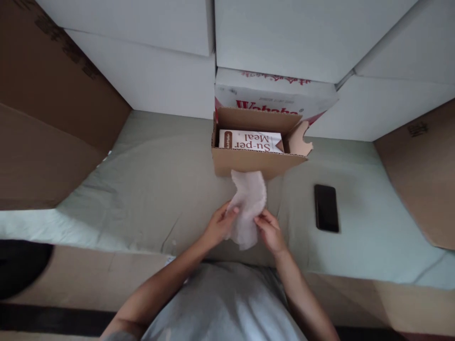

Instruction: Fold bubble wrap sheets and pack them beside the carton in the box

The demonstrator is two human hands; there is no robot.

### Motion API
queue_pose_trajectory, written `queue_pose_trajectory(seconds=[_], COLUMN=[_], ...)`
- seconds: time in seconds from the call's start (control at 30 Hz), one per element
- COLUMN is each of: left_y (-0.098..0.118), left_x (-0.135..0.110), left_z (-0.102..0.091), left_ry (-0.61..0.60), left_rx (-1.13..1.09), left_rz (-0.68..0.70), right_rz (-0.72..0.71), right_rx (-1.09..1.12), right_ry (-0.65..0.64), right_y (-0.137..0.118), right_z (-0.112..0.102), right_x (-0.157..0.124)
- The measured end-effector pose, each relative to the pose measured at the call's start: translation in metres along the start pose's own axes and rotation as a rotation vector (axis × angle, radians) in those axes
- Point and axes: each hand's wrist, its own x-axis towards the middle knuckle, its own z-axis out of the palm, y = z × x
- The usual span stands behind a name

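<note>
Both my hands pinch a soft, whitish translucent sheet (248, 199) that looks like bubble wrap or foam packing; its exact kind is unclear. My left hand (222, 222) is closed on its left edge, thumb on top. On the right edge, the fingers of my right hand (269, 229) are closed too. The sheet's far end overlaps the front of an open cardboard box (249, 162). Inside that box lies a white and brown carton (252, 140) printed "Su-per Meal", upside down from my side.
A black phone (326, 208) lies on the green cloth (142, 175) to the right. Behind the open box stands a white and red printed box (277, 92), with large white boxes (163, 71) around it. Brown cartons (50, 142) flank the left and right sides.
</note>
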Motion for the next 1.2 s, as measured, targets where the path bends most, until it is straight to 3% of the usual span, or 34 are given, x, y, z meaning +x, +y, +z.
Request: queue_pose_trajectory(seconds=[0.1,0.17,0.23,0.33,0.4,0.47,0.6,0.67,0.7,0.77,0.83,0.97,1.13,1.2], left_y=[-0.010,-0.021,-0.032,-0.042,-0.044,-0.045,-0.046,-0.044,-0.041,-0.033,-0.026,-0.027,-0.033,-0.027], left_x=[0.005,0.007,0.007,0.005,0.002,-0.001,-0.004,-0.003,-0.002,0.004,0.010,0.021,0.020,0.025], left_z=[-0.014,-0.021,-0.023,-0.022,-0.023,-0.027,-0.043,-0.044,-0.042,-0.033,-0.020,-0.009,-0.032,-0.036], left_ry=[0.114,0.169,0.194,0.184,0.203,0.226,0.278,0.201,0.086,-0.185,-0.354,-0.277,-0.152,-0.172], left_rx=[-0.078,-0.052,0.028,0.220,0.374,0.541,0.995,1.184,1.251,1.337,1.397,1.396,1.329,1.312], left_rz=[-0.046,0.006,0.110,0.263,0.332,0.411,0.648,0.739,0.763,0.759,0.738,0.698,0.629,0.650], right_rz=[-0.064,-0.158,-0.287,-0.435,-0.462,-0.435,-0.370,-0.379,-0.390,-0.426,-0.462,-0.462,-0.432,-0.444], right_rx=[-0.184,-0.371,-0.577,-0.815,-0.940,-1.066,-1.195,-1.205,-1.201,-1.187,-1.182,-1.229,-1.281,-1.282], right_ry=[0.221,0.364,0.420,0.248,0.122,0.136,0.296,0.224,0.157,0.017,-0.070,-0.090,-0.137,-0.145], right_y=[0.014,0.016,0.012,-0.002,-0.008,-0.009,-0.002,0.003,0.005,0.009,0.015,0.027,0.027,0.019], right_z=[-0.012,-0.014,-0.009,0.006,0.012,0.009,-0.014,-0.021,-0.021,-0.016,-0.007,-0.001,-0.022,-0.027], right_x=[-0.002,-0.008,-0.017,-0.026,-0.026,-0.023,-0.018,-0.017,-0.017,-0.015,-0.014,-0.015,-0.024,-0.020])
